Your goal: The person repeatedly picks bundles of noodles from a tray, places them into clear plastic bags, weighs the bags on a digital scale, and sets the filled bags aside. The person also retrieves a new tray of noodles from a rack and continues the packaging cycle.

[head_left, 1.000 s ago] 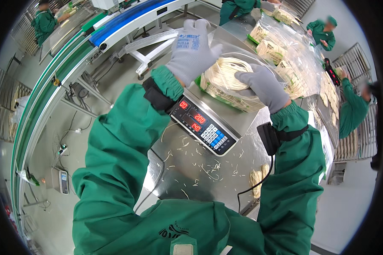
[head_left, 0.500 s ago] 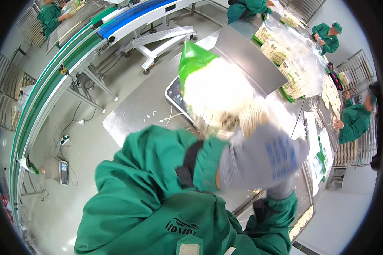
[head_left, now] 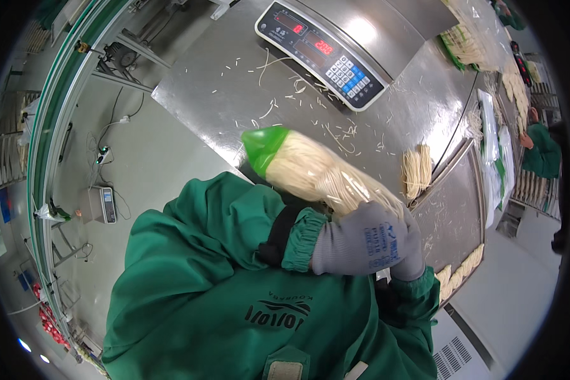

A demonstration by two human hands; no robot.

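Observation:
A clear plastic bag of noodles [head_left: 320,174] with a green end lies slantwise before my chest, its green end pointing up and left. My left hand [head_left: 364,239], in a grey knit glove, is closed around the bag's lower right end. Pressed against it is my right hand [head_left: 413,250], gloved alike and partly hidden behind the left; it too grips that end of the bag. Beyond the bag stands a digital scale [head_left: 323,56] with lit red figures. To the right, noodle bundles [head_left: 417,171] rest on the steel table [head_left: 373,136].
Broken noodle bits are scattered over the table. A metal tray [head_left: 453,209] with noodles along its edge lies at the right, near plastic bags [head_left: 489,152]. Filled bags [head_left: 465,44] are piled at the far right, near a co-worker [head_left: 541,149]. A green conveyor [head_left: 44,152] runs along the left.
The bag has come down from in front of the scale toward my chest, and both hands have come with it. My view has tilted lower; the scale's display is now uncovered.

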